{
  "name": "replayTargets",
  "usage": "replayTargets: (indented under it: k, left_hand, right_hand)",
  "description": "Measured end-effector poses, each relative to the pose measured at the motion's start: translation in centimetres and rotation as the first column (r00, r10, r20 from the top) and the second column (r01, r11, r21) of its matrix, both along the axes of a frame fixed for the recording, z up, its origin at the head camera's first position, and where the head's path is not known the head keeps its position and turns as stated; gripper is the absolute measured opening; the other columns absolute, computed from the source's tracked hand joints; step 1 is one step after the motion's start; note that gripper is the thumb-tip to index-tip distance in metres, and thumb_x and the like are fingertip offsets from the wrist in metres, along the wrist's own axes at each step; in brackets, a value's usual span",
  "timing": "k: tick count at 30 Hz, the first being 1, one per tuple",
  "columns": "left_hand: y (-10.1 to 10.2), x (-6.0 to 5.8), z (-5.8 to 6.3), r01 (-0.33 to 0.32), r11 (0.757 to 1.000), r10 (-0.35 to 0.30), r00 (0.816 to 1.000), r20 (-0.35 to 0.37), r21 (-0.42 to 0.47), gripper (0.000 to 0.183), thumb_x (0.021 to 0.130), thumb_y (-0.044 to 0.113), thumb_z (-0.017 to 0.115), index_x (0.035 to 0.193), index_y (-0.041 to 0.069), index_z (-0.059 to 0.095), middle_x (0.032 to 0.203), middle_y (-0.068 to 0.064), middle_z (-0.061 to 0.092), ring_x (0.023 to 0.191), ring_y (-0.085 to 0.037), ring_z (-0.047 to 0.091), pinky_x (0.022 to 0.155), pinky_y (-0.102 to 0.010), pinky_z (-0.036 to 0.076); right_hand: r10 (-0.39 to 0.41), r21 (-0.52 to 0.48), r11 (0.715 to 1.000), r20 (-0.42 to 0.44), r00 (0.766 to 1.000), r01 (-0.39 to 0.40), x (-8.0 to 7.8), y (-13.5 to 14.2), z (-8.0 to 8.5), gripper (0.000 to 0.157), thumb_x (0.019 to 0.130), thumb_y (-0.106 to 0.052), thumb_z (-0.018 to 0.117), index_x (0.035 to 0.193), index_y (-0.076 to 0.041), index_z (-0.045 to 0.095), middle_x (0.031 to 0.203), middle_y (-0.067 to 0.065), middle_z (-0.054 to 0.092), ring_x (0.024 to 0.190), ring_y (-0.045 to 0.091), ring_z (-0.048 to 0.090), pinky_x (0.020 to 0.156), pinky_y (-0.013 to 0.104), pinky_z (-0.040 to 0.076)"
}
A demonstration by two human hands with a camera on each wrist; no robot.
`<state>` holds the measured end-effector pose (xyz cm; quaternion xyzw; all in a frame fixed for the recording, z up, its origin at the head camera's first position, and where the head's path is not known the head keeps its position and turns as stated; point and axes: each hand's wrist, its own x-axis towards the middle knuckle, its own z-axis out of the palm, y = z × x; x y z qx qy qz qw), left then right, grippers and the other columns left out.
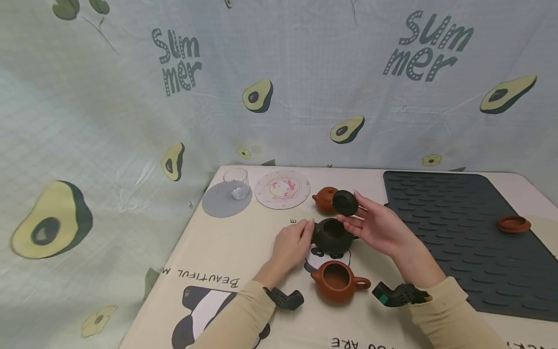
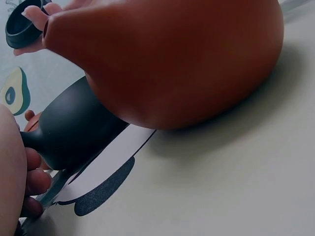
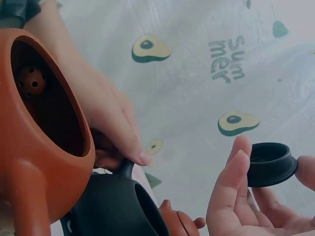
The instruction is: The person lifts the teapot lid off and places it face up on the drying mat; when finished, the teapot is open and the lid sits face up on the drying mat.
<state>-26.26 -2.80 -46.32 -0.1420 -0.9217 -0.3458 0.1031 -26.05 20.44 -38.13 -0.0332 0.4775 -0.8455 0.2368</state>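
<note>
A black teapot (image 1: 330,241) stands uncovered in the middle of the table, its dark opening facing up. My left hand (image 1: 291,246) pinches it by the spout, with thumb and fingers around the narrow part in the right wrist view. Above and to the right of that pot, my right hand (image 1: 378,227) holds a round black teapot lid (image 3: 269,164) between thumb and fingertips, its hollow underside turned toward the head camera. Nearer to me sits an open reddish-brown teapot (image 1: 334,291), spout left and handle right. It fills much of the left wrist view.
Behind the black pot is another reddish-brown teapot (image 1: 323,198) with its lid on. A reddish-brown lid (image 1: 514,224) lies on the dark ribbed mat (image 1: 440,232) at right. A clear glass (image 1: 237,183) stands on a grey disc (image 1: 218,206), beside a round pink-patterned mat (image 1: 282,198).
</note>
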Motion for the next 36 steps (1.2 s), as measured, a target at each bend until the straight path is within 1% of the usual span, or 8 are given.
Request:
replayTargets:
  k: [5,10,12,20,26,31,34,36]
  left_hand:
    - [0.13,0.00,0.11,0.000,1.000,0.000,1.000,0.010,0.007,0.039,0.110,0.041,0.041,0.085,0.020,0.062,0.067,0.004,0.049,0.070,-0.018,0.050,0.065,-0.031,0.038]
    - [0.25,-0.04,0.22,0.008,1.000,-0.008,1.000,0.009,0.013,0.039,0.110,0.041,0.041,0.085,0.020,0.062,0.067,0.004,0.048,0.069,-0.018,0.050,0.065,-0.031,0.038]
    - [0.27,-0.04,0.29,0.006,1.000,-0.006,1.000,0.007,0.008,0.038,0.110,0.040,0.042,0.085,0.020,0.062,0.066,0.004,0.048,0.069,-0.018,0.049,0.065,-0.031,0.037]
    - [0.15,-0.05,0.57,-0.004,1.000,0.004,1.000,0.022,-0.003,0.037,0.110,0.039,0.042,0.085,0.019,0.061,0.066,0.004,0.047,0.069,-0.017,0.049,0.064,-0.030,0.037]
    - [0.19,-0.02,0.73,-0.005,1.000,0.005,1.000,0.025,0.003,0.037,0.110,0.040,0.042,0.085,0.020,0.061,0.066,0.003,0.048,0.069,-0.018,0.049,0.064,-0.031,0.037]
    - [0.18,0.00,0.77,-0.005,1.000,0.005,1.000,0.026,0.004,0.038,0.110,0.040,0.042,0.085,0.020,0.061,0.066,0.003,0.048,0.069,-0.018,0.050,0.065,-0.031,0.037]
    - [0.17,-0.01,0.77,-0.003,1.000,0.003,1.000,0.024,0.007,0.038,0.110,0.040,0.042,0.085,0.020,0.062,0.066,0.003,0.048,0.069,-0.018,0.049,0.065,-0.031,0.037]
    - [0.21,-0.05,0.74,-0.003,1.000,0.002,1.000,0.022,0.007,0.038,0.110,0.040,0.042,0.085,0.020,0.062,0.066,0.003,0.048,0.069,-0.018,0.049,0.064,-0.031,0.037]
  right_hand:
    - [-0.031,0.052,0.998,0.004,0.999,0.031,0.06,0.03,0.27,0.034,0.107,-0.038,0.053,0.135,-0.020,0.046,0.111,0.005,0.067,0.092,0.018,0.069,0.085,0.027,0.053]
    - [-0.056,0.081,0.995,-0.007,0.998,0.057,0.07,0.20,0.48,0.044,0.106,-0.041,0.055,0.142,-0.023,0.038,0.106,0.003,0.071,0.086,0.015,0.069,0.083,0.025,0.054]
    - [-0.059,0.089,0.994,-0.013,0.998,0.060,0.06,0.21,0.53,0.045,0.106,-0.042,0.054,0.143,-0.023,0.036,0.104,0.002,0.071,0.084,0.015,0.068,0.083,0.026,0.054]
    - [-0.054,0.112,0.992,-0.018,0.998,0.055,-0.12,0.02,0.59,0.040,0.105,-0.045,0.054,0.134,-0.020,0.046,0.098,0.002,0.068,0.081,0.014,0.064,0.079,0.025,0.053]
    - [-0.057,0.104,0.993,0.012,0.998,0.056,-0.29,-0.02,0.64,0.039,0.104,-0.045,0.056,0.132,-0.019,0.049,0.096,0.002,0.069,0.081,0.014,0.065,0.078,0.024,0.053]
    - [-0.064,0.092,0.994,0.022,0.998,0.062,-0.37,-0.10,0.65,0.037,0.104,-0.045,0.055,0.130,-0.020,0.047,0.094,0.002,0.067,0.079,0.014,0.063,0.076,0.024,0.053]
    - [-0.075,0.070,0.995,0.034,0.997,0.073,-0.47,-0.08,0.60,0.036,0.104,-0.046,0.055,0.127,-0.020,0.046,0.093,0.001,0.064,0.079,0.013,0.061,0.076,0.024,0.052]
    - [-0.080,0.045,0.996,0.047,0.996,0.078,-0.55,0.03,0.55,0.033,0.104,-0.045,0.056,0.125,-0.020,0.048,0.093,0.002,0.062,0.078,0.014,0.060,0.075,0.024,0.052]
